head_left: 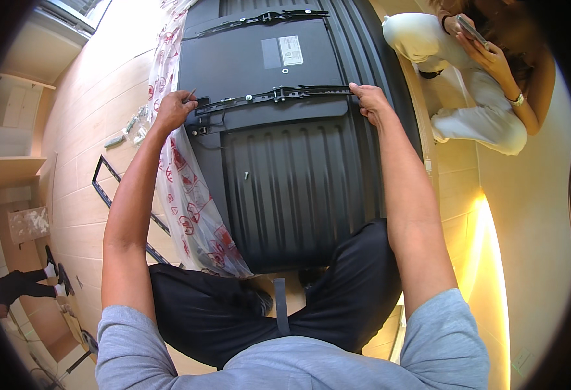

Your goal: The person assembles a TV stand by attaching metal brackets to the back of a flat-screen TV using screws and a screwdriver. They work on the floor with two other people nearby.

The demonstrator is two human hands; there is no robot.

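Note:
A large black flat-screen TV (285, 188) lies with its ribbed back facing up in front of me. Two black metal TV mount brackets cross it: a far bracket (269, 17) and a near bracket (266, 96). At the near bracket's right end, my right hand (371, 103) pinches the metal between thumb and fingers. My left hand (176, 109) is closed beside the left end; what its fingertips grip is unclear. A small screw (246, 175) rests on the ribbed panel below. Clear plastic wrap with red print (191, 201) hangs along the TV's left side.
On the floor at left lie a black metal frame (107, 179) and small bags of hardware (136, 127). A person in white trousers (480, 84) crouches at the right, holding a phone (470, 29). Another person's dark-clothed legs (35, 283) show far left, near wooden shelving (12, 172).

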